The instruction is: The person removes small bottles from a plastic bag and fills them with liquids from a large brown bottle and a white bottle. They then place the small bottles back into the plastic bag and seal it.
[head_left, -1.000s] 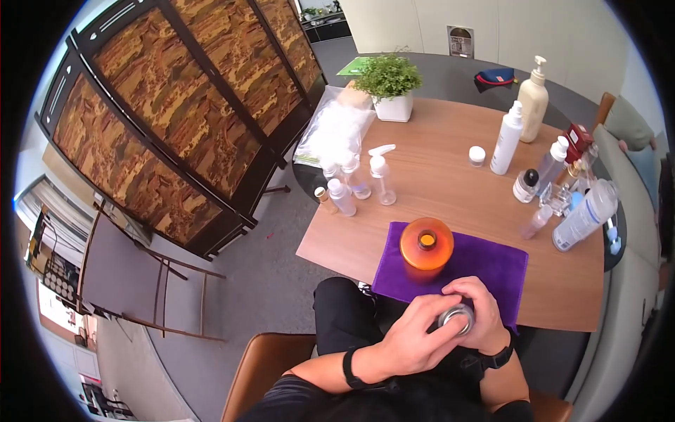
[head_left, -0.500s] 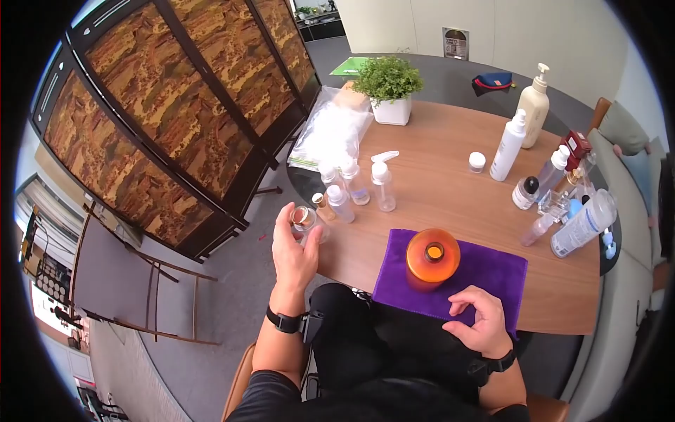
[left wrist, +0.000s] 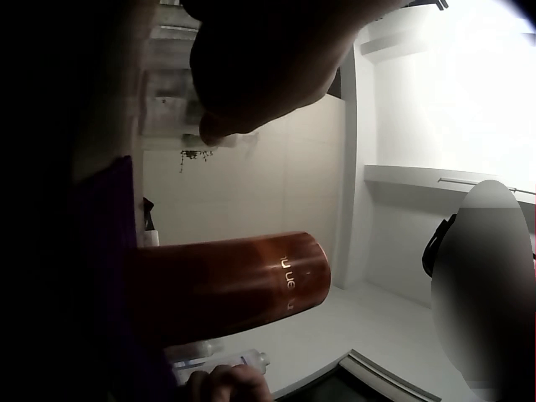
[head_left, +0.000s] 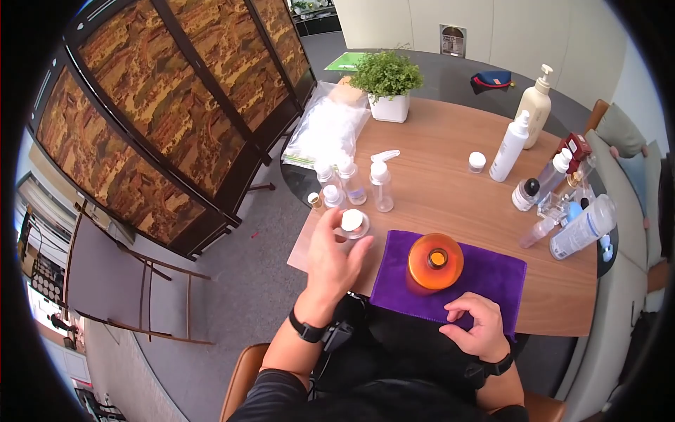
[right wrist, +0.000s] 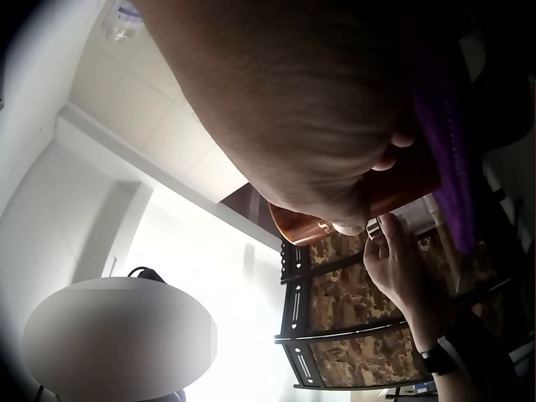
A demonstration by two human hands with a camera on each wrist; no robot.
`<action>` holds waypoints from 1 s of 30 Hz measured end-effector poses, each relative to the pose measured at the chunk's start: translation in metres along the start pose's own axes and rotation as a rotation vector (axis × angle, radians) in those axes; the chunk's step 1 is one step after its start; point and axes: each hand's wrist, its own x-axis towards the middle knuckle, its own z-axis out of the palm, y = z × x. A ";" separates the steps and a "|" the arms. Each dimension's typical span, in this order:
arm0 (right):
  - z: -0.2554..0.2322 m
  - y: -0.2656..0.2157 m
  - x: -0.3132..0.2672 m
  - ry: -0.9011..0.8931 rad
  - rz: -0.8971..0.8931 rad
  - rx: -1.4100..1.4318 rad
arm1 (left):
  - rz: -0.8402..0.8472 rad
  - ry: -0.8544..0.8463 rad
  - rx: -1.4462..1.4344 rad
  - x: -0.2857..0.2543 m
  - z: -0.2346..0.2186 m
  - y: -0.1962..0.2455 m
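My left hand (head_left: 330, 264) holds a clear bottle with a pale, shiny top (head_left: 352, 221) between thumb and fingers, at the left of the wooden table. In the right wrist view that hand (right wrist: 398, 268) is at its silver top (right wrist: 374, 227). An amber bottle (head_left: 434, 278) with an uncapped neck stands upright on a purple cloth (head_left: 492, 271). My right hand (head_left: 481, 327) hangs loosely curled and empty at the cloth's front edge, right of the amber bottle. Whether the clear bottle touches the table is hidden.
Small clear bottles (head_left: 380, 186) stand behind my left hand. A potted plant (head_left: 387, 81) and plastic packaging (head_left: 325, 130) are farther back. A white jar (head_left: 477, 162), a white spray bottle (head_left: 509, 148), a cream pump bottle (head_left: 534, 112) and several other bottles occupy the right side.
The hands have parted from around the silver-topped bottle. My left hand carried it out to the left, then back somewhat rightward; my right hand stays by the cloth, empty.
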 end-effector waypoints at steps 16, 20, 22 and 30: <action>-0.002 -0.004 0.002 -0.026 0.004 0.007 | -0.057 -0.074 0.321 -0.012 0.025 0.005; -0.002 -0.001 0.000 -0.002 0.003 -0.004 | -0.036 -0.051 0.363 -0.013 0.027 0.006; -0.006 -0.001 -0.004 0.088 0.027 0.137 | -0.113 -0.105 0.367 -0.020 0.022 0.006; -0.080 -0.011 0.027 0.686 0.157 -0.458 | -0.062 -0.058 0.188 -0.032 0.014 0.005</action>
